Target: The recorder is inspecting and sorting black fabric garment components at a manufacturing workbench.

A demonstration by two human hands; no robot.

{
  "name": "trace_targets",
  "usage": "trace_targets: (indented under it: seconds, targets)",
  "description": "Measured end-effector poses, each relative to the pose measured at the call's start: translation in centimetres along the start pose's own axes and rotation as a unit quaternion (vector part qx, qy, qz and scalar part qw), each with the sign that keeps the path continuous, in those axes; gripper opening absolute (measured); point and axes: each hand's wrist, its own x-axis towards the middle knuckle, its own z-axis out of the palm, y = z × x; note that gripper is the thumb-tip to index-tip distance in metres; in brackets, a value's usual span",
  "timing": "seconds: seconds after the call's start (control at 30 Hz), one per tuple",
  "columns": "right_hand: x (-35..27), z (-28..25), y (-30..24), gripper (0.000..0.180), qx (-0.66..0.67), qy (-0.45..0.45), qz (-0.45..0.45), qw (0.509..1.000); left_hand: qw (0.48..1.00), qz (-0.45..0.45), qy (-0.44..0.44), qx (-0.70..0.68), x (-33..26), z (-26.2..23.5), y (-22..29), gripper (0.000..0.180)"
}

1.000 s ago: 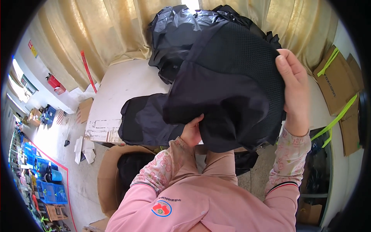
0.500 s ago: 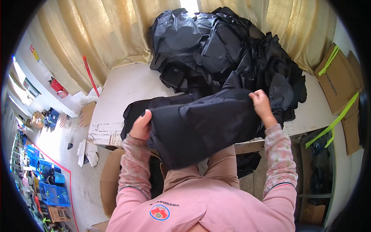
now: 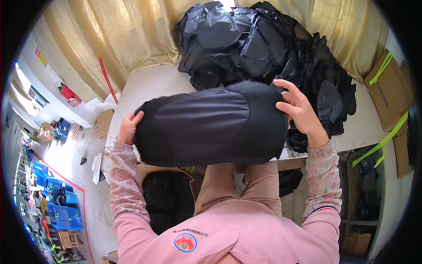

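Observation:
A long black fabric piece (image 3: 206, 125) is stretched sideways between my hands, above the table's near edge. Its middle panel is smooth and gathered, while both ends look like a denser, textured cloth. At its left end my left hand (image 3: 128, 128) is closed, thumb on the near face and fingers mostly hidden behind. My right hand (image 3: 300, 108) holds the right end; its thumb and forefinger stand apart, with the other fingers partly hidden at the cloth's edge. Beyond the piece, a big heap of black fabric pieces (image 3: 259, 48) covers the table's back.
The white table (image 3: 151, 83) has a worn front edge. Below it, left of my legs, black pieces (image 3: 169, 196) lie in a cardboard box. Flattened cardboard (image 3: 384, 94) with yellow-green straps leans at right. Beige curtains (image 3: 132, 35) hang behind; blue crates (image 3: 66, 215) stand far left.
The fabric piece has been turned and spread wider, now nearly level with its gathered panel showing. My left hand has moved left and up. My right hand's fingers have opened somewhat at the edge.

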Motion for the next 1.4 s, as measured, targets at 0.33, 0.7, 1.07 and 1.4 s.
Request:
trace_targets:
  seconds: [0.33,0.7,1.07,1.4]
  targets:
    - [8.4,8.3,24.1,0.056,-0.288,0.009,0.088,0.954,0.78,0.046,0.152,0.605,4.8,-7.7,-11.7,0.056]
    - [7.7,15.1,21.6,0.049,-0.545,0.144,-0.104,0.82,0.703,0.315,-0.329,0.547,-4.8,16.0,-18.1,0.081]
    - [11.9,6.3,24.8,0.06,-0.644,0.105,0.128,0.747,0.726,0.35,-0.33,0.491,-4.7,16.4,-18.9,0.077]
    - [-12.3,-3.1,17.5,0.026,-0.212,0.232,0.169,0.934,0.708,0.339,-0.325,0.528,-4.1,17.1,-18.0,0.076]
